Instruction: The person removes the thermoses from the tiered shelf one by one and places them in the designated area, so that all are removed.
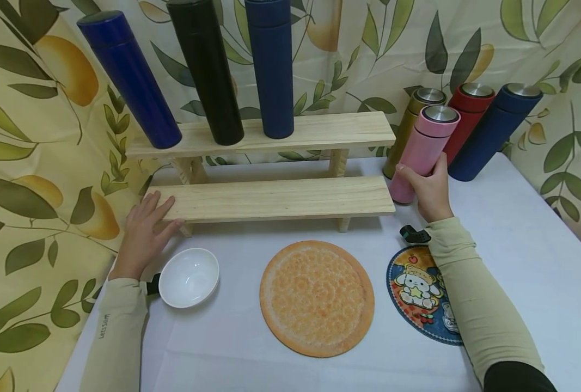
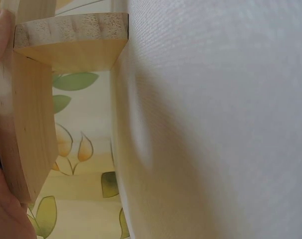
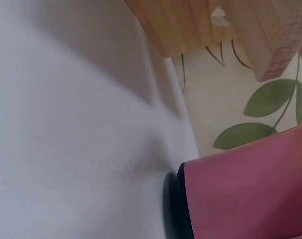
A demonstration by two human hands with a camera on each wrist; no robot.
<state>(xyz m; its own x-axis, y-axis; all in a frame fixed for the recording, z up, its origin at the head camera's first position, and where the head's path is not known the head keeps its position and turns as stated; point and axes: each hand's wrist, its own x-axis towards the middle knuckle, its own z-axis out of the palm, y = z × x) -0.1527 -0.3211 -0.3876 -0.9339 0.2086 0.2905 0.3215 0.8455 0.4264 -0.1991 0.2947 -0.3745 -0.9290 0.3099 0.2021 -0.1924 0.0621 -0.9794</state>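
Note:
My right hand (image 1: 430, 188) grips a pink thermos bottle (image 1: 429, 139) with a silver-topped lid, its fingers and thumb round the lower body. In the right wrist view the base of the pink thermos bottle (image 3: 245, 191) is right at the white cloth, beside the shelf end (image 3: 270, 37). My left hand (image 1: 143, 234) rests on the left end of the two-tier wooden shelf's lower board (image 1: 275, 201), fingers extended over the top, thumb along the front edge. The left wrist view shows the board's underside (image 2: 36, 124) and a leg (image 2: 76, 42).
On the upper board (image 1: 319, 130) stand a bright blue bottle (image 1: 130, 81), a black bottle (image 1: 207, 71) and a navy bottle (image 1: 271, 71). Gold (image 1: 410, 122), red (image 1: 469, 114) and dark blue (image 1: 496, 130) bottles stand at back right. In front lie a white bowl (image 1: 189, 277), a round bread-patterned mat (image 1: 317, 299) and a cartoon mat (image 1: 417, 294).

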